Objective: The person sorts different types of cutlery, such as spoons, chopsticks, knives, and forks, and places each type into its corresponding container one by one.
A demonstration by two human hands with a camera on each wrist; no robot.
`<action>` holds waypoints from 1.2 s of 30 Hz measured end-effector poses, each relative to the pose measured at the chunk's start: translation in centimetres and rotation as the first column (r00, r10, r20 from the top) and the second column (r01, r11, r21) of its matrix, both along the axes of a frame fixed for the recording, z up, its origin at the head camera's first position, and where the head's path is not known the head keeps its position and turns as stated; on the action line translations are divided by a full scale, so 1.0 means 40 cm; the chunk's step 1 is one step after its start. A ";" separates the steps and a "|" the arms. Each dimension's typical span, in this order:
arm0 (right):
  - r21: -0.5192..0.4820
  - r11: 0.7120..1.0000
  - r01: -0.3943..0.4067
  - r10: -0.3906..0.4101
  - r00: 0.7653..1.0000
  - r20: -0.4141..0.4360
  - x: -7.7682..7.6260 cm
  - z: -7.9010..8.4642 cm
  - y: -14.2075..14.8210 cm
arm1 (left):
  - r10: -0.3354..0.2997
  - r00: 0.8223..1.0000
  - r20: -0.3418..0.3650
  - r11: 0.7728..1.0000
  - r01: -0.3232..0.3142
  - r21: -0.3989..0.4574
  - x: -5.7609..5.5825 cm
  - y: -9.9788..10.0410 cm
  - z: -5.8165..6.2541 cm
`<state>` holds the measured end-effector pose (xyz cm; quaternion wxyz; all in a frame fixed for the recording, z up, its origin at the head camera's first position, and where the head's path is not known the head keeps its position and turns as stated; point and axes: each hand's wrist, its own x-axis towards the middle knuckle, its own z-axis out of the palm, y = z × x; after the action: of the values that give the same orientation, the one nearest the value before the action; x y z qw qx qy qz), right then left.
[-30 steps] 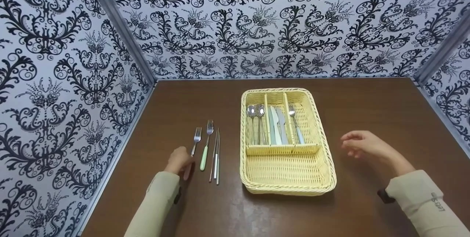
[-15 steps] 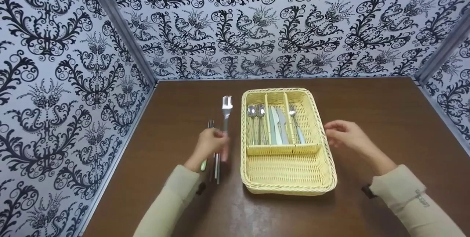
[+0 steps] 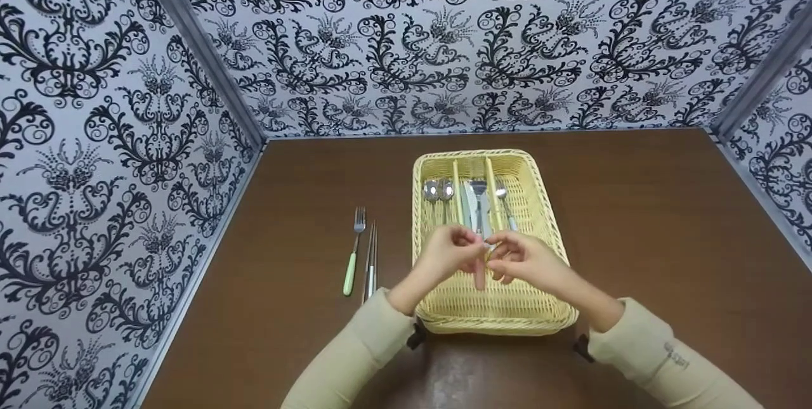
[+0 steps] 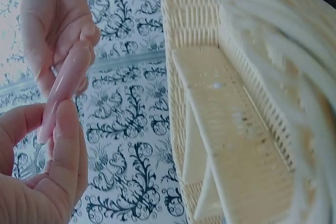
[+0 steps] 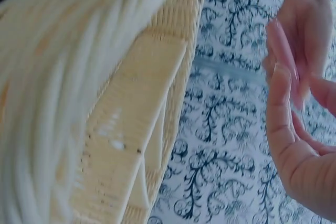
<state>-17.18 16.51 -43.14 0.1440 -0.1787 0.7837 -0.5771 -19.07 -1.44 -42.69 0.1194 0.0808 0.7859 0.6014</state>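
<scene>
- Head view: the left hand (image 3: 449, 250) pinches the pink handle of a fork (image 3: 479, 281) between thumb and fingers; the left wrist view shows this grip near the handle's neck end.
- The right hand (image 3: 526, 260) is brought close on the other side, fingers curved toward the same handle. Whether it touches or grips, I cannot tell.
- The fork lies between the two hands, its long axis pointing away from the person: tines far, handle end near.
- It is held over the basket (image 3: 498, 324), tines above the middle compartment, in line with the knives (image 3: 468, 198) there.
- Just right of the tines, past a divider (image 3: 492, 196), is the right compartment, holding one piece with a bluish handle (image 3: 512, 224); the right hand is the nearer to it.
- On the left are the spoons (image 3: 431, 190) in their own compartment.
- Farther left, outside the basket on the surface (image 3: 634, 206), a green-handled fork (image 3: 349, 274) lies beside chopsticks (image 3: 371, 266), nearer the left arm.
</scene>
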 end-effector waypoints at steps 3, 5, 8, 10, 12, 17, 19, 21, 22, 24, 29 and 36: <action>0.018 0.999 0.039 -0.039 0.999 -0.029 0.009 -0.002 -0.016 | 0.000 1.000 -0.023 1.000 0.000 -0.010 0.004 0.014 -0.001; 0.038 0.997 0.074 -0.072 0.996 -0.045 0.012 -0.005 -0.024 | -0.003 1.000 -0.028 1.000 0.003 -0.004 0.007 0.018 -0.003; 0.059 0.990 0.125 -0.122 0.991 -0.056 0.012 -0.007 -0.033 | -0.007 0.999 -0.037 1.000 0.008 0.011 0.009 0.021 -0.007; 0.068 0.986 0.154 -0.149 0.986 -0.068 0.011 -0.008 -0.039 | -0.007 0.999 -0.045 1.000 0.008 0.020 0.010 0.021 -0.010; 0.068 0.981 0.181 -0.176 0.981 -0.079 0.009 -0.008 -0.046 | -0.005 0.999 -0.053 1.000 0.006 0.024 0.013 0.020 -0.011; 0.037 0.969 0.242 -0.239 0.968 -0.076 -0.006 -0.009 -0.057 | -0.023 0.995 -0.096 1.000 0.022 -0.009 0.017 0.009 -0.013; 0.015 0.962 0.273 -0.272 0.960 -0.067 -0.024 -0.006 -0.050 | -0.033 0.993 -0.110 0.999 0.029 -0.032 0.016 -0.002 -0.016; 0.001 0.953 0.304 -0.304 0.950 -0.070 -0.054 0.003 -0.037 | -0.029 0.994 -0.109 0.999 0.024 -0.045 0.013 -0.018 -0.020; 0.004 0.948 0.317 -0.316 0.946 -0.071 -0.073 0.010 -0.028 | -0.020 0.994 -0.107 0.998 0.014 -0.054 0.011 -0.028 -0.023; 0.035 0.938 0.346 -0.341 0.935 -0.097 -0.119 0.025 -0.009 | 0.002 0.994 -0.111 0.998 -0.010 -0.069 0.006 -0.049 -0.034; 0.228 0.883 0.410 -0.366 0.906 -0.214 -0.254 0.039 0.030 | 0.040 0.984 -0.176 0.988 -0.066 -0.141 -0.002 -0.094 -0.059; 0.491 0.763 0.420 -0.351 0.907 -0.231 -0.382 -0.006 0.056 | 0.049 0.980 -0.195 0.986 -0.078 -0.145 0.005 -0.119 -0.076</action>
<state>-32.47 18.74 -43.37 0.0161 -0.0027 0.9392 -0.3429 -18.87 -6.21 -45.71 0.0300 0.1034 0.8394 0.5328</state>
